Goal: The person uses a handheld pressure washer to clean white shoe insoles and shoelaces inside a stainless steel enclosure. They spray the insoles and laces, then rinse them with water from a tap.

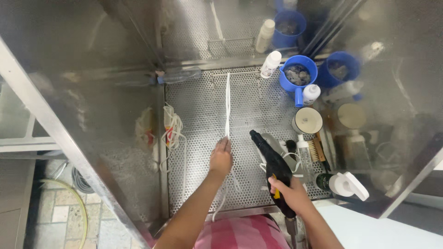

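Note:
My left hand (221, 157) pinches a white cord (227, 101) and holds it stretched straight toward a hook at the back of a perforated metal floor (198, 138). The cord's loose end trails down past my wrist. My right hand (290, 193) grips a black spray gun (272, 161) with a yellow trigger. Its nozzle points up and left, close to my left hand. A hose runs down from the gun's base.
A blue cup (299, 74) of small stones, white bottles (270, 64), a round tin (307, 121), a brush (316, 150) and a white tape dispenser (350, 184) crowd the right side. A bundle of white cords (173, 129) lies at the left. Shiny steel walls enclose the cabinet.

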